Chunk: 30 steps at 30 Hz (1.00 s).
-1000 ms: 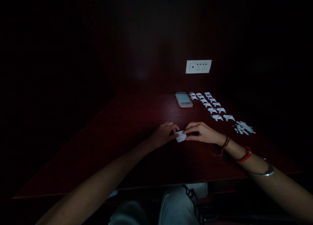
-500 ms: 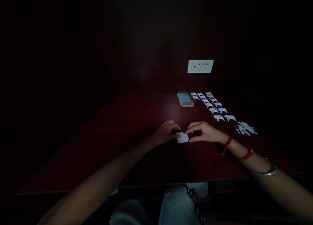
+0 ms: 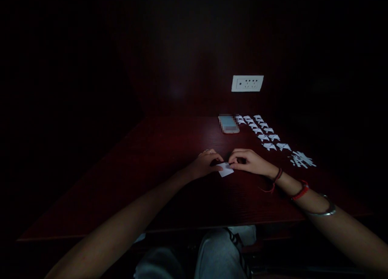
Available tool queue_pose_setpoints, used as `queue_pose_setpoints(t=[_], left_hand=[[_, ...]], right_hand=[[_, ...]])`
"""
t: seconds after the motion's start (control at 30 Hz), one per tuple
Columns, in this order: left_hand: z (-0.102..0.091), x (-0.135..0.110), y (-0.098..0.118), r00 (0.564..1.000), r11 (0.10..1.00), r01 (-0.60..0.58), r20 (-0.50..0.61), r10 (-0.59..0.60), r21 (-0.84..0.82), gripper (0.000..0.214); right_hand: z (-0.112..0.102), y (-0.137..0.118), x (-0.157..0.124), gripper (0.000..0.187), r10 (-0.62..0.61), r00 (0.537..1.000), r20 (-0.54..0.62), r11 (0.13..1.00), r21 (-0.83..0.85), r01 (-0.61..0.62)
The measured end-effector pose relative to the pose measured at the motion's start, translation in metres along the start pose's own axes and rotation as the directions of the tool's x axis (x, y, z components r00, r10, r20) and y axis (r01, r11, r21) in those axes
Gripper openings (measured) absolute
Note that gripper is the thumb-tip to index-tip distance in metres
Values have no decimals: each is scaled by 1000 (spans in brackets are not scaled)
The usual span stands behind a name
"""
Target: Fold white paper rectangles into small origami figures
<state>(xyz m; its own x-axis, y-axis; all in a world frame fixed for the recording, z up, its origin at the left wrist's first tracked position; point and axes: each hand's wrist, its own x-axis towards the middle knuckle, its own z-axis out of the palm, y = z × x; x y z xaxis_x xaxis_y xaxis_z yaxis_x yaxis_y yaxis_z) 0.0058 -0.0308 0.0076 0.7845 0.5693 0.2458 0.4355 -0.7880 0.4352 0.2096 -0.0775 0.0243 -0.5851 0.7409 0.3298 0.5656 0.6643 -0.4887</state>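
A small white piece of paper (image 3: 225, 170) lies on the dark red table between my hands. My left hand (image 3: 204, 164) grips its left edge, the thumb on top and the fingers curled beyond it. At its upper right corner, my right hand (image 3: 247, 162) pinches the paper between thumb and bent forefinger. The paper's far edge is partly covered by my fingers. Bracelets circle my right wrist and forearm.
Several folded white paper pieces (image 3: 268, 146) lie in two rows on the right of the table (image 3: 145, 158). Nearer is a heap of thin white strips (image 3: 303, 160). A phone (image 3: 229, 124) lies at the back, below a wall socket (image 3: 247, 83).
My right thumb has moved up and left, from the paper's lower right corner to its upper right, closing towards the forefinger. My left hand has stayed almost still.
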Motion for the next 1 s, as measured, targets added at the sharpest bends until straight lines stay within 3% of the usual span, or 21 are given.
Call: queue_pose_setpoints(t=[0.1,0.3,0.47,0.73,0.87,1.0], left_hand=[[0,0,-2,1000,1000,-19,3,19,-3,30],[1,0,-3,1000,1000,-16,0,16,-1,28],[1,1,-3,1000,1000,-27,6,27,-9,29],[-2,2,4,997,995,-73,-5,73,-70,19],[-2,5,6,999,987,-8,-54,-1,-159,11],[-2,6,10,984,942,142,-63,-169,-305,15]], right_hand=[[-3,2,-3,24,-40,995,92,999,33,37],[-1,3,-3,20,-71,993,96,997,-14,73],[3,0,1,19,-39,999,-37,992,-120,35],[8,4,3,16,129,961,-245,975,-145,-168],[11,7,3,13,132,951,-280,951,-235,-201],[8,0,1,15,55,968,-245,889,-430,-159]])
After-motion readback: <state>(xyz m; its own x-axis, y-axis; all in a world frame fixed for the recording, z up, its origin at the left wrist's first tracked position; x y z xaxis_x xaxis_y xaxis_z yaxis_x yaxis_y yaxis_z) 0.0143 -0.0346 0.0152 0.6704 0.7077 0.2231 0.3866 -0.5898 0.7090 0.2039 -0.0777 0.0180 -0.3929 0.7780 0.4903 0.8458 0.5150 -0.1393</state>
